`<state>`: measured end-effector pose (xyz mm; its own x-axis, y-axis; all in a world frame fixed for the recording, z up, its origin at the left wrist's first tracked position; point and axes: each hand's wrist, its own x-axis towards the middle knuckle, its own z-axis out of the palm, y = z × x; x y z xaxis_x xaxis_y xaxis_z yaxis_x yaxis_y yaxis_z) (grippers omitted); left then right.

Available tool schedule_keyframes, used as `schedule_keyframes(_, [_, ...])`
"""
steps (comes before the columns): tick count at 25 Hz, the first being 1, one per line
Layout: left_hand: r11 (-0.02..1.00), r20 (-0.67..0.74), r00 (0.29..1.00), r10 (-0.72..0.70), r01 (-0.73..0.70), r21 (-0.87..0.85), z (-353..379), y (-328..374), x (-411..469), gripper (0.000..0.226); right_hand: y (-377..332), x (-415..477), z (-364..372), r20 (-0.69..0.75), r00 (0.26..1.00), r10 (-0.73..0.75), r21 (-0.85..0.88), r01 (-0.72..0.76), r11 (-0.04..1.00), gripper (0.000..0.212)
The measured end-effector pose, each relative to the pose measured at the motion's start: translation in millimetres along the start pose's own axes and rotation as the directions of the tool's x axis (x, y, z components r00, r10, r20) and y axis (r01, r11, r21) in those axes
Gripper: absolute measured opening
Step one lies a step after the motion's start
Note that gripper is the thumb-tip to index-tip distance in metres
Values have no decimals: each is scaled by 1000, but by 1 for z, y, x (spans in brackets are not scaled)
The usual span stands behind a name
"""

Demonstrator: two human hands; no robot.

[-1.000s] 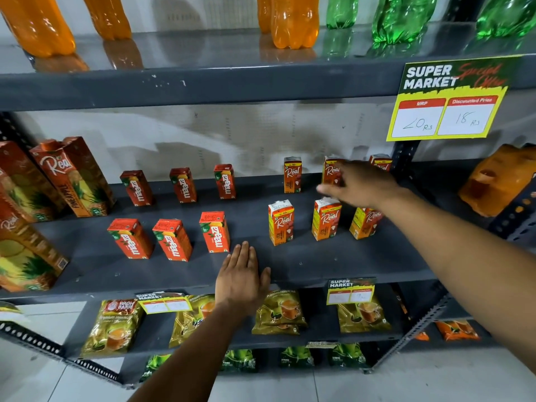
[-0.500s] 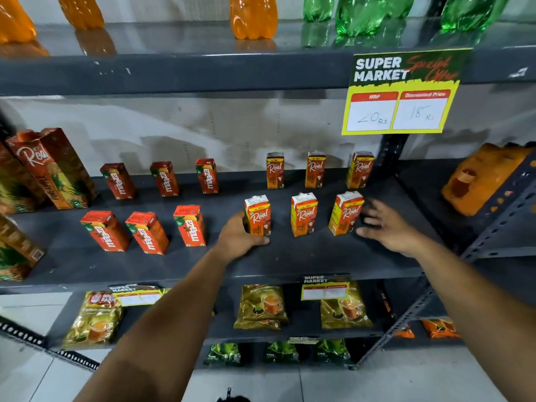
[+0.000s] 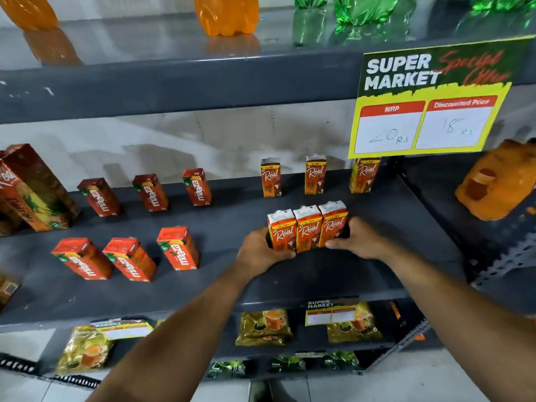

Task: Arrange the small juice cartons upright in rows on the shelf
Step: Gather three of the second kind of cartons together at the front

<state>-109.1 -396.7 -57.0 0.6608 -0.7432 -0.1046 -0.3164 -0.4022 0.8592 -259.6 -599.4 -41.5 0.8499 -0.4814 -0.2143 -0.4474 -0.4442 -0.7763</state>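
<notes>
item: front row of three real cartons point(image 3: 308, 227), upright, touching side to side, standing on the middle shelf point(image 3: 333, 274) toward the 3 o'clock part of the view.

holders: left hand point(image 3: 262, 252) clamped against the 9 o'clock face of the trio, thumb across the lower front; right hand point(image 3: 358, 240) clamped against the 3 o'clock face, fingers point(image 3: 336, 244) curled over the front corner. both forearms reach up from 6 o'clock, wrists about level, palms facing each other.

neighbouring stock: back row of three real cartons point(image 3: 315, 175) at 12 o'clock of the trio, upright but spaced apart. six maaza cartons point(image 3: 130, 227) toward 9 o'clock in two loose rows, gaps between them. large pineapple carton point(image 3: 34, 190) at the far 9 o'clock edge. price sign point(image 3: 429, 100) hangs from the shelf above.

step in hand, as judged: squeezing the front row into one tight block.

next move, as judged: let go without tipping the block, check it sits square to the shelf edge, then close up the back row in like manner; the maaza rows look in need of the same.
</notes>
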Motion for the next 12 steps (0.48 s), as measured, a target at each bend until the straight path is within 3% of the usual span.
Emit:
schedule_keyframes(4, [999, -12, 1000, -18, 18, -29, 4, -5, 11, 63, 4, 11, 3, 27, 1000, 14, -61, -12, 998, 71])
schedule_keyframes(8, [999, 40, 999, -36, 36, -4, 6, 0, 16, 62, 7, 7, 2, 3, 1000, 28, -121, -27, 992, 74])
schedule_keyframes(12, [999, 58, 998, -2, -1, 43, 27, 16, 4, 58, 18, -17, -7, 2, 1000, 29, 39, -29, 999, 66])
